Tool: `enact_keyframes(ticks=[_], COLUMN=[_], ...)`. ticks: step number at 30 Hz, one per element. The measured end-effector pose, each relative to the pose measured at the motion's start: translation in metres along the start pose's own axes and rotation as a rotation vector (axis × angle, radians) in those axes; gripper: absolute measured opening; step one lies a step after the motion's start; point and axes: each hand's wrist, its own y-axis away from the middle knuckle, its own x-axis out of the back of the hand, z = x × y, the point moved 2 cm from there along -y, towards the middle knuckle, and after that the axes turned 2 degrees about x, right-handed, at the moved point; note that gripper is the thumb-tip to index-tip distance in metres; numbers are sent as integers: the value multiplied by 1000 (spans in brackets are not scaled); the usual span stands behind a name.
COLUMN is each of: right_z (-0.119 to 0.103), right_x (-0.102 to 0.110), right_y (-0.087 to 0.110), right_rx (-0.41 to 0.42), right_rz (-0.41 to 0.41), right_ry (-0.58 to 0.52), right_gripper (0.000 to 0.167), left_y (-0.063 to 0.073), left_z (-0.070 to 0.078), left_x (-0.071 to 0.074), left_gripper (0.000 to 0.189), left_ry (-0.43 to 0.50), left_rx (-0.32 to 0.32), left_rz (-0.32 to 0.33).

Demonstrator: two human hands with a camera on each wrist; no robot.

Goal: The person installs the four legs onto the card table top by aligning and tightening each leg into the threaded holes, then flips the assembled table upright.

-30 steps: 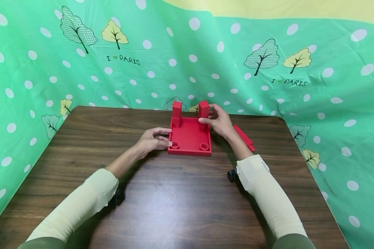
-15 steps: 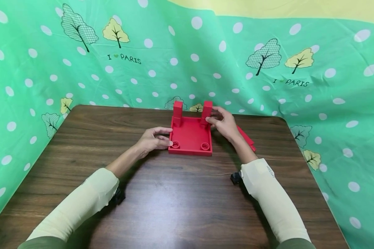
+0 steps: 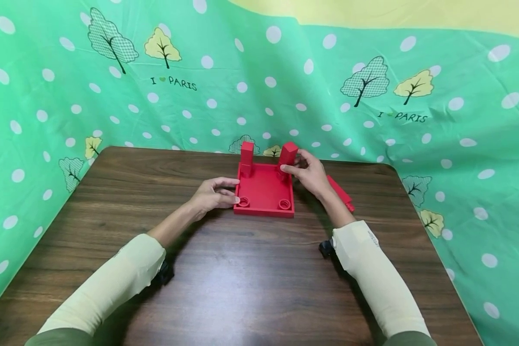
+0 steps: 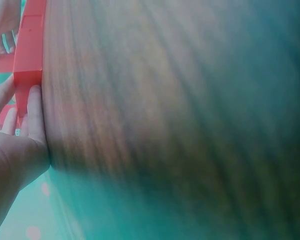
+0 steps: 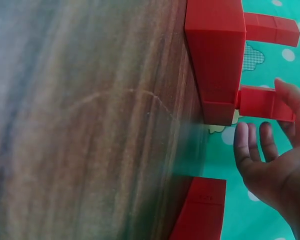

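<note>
A red square toy tabletop (image 3: pixel 264 190) lies underside up, its raised rim showing. Two square red legs stand upright at its far corners: the left leg (image 3: pixel 247 156) and the right leg (image 3: pixel 288 153). My right hand (image 3: pixel 310 174) pinches the right leg between thumb and fingers. In the right wrist view a narrow neck shows between this leg (image 5: pixel 260 102) and the board. At the near corners sit round threaded sockets, a left socket (image 3: pixel 243 202) and a right socket (image 3: pixel 284 204). My left hand (image 3: pixel 212 194) touches the board's left side with straight fingers.
A loose red leg (image 3: pixel 339 192) with a threaded end lies on the brown wooden table (image 3: pixel 242 278), right of the board and partly behind my right forearm. A green dotted curtain (image 3: pixel 264 110) hangs behind the table.
The right leg has turned about its upright axis, and one corner edge now faces me. My right hand shifted right, then slightly back left. The left hand keeps its place on the board.
</note>
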Motion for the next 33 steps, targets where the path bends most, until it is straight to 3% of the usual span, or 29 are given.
enact_keyframes(ticks=[7, 14, 21, 33], right_z=[1, 2, -2, 4], right_x=[-5, -9, -3, 1], right_y=[-7, -8, -2, -1], right_rx=[-46, -81, -6, 78], right_rz=[46, 44, 6, -8], right_ry=[-82, -200, -142, -105], right_gripper=[58, 52, 59, 52], left_y=[2, 1, 1, 2], left_z=[0, -3, 0, 1], left_x=[0, -1, -1, -1], left_gripper=[68, 68, 68, 68], left_ry=[-8, -4, -6, -9], left_rx=[-7, -6, -14, -13], left_rz=[10, 4, 8, 7])
